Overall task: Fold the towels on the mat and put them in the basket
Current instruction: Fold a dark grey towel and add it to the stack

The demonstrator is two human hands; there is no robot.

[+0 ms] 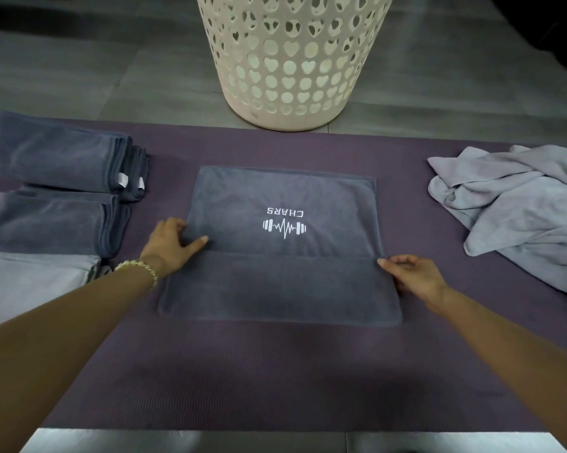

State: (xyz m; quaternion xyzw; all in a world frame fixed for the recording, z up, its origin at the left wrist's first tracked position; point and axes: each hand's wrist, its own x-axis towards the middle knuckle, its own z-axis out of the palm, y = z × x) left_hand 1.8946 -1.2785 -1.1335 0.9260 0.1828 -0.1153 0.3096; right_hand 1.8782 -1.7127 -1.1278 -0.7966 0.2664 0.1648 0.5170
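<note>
A dark grey towel (282,282) with a white "CHARS" logo lies flat in the middle of the purple mat (275,380). Its near part is folded up, making a band across the front. My left hand (170,245) pinches the towel's left edge at the fold line. At the right end of the folded edge, my right hand (413,276) pinches the cloth. A cream basket (288,60) with heart-shaped holes stands just beyond the mat's far edge.
Two piles of folded dark grey towels (56,188) and a folded light grey towel (30,282) sit on the mat's left side. A crumpled heap of light grey towels (517,217) lies at the right. Grey tiled floor surrounds the mat.
</note>
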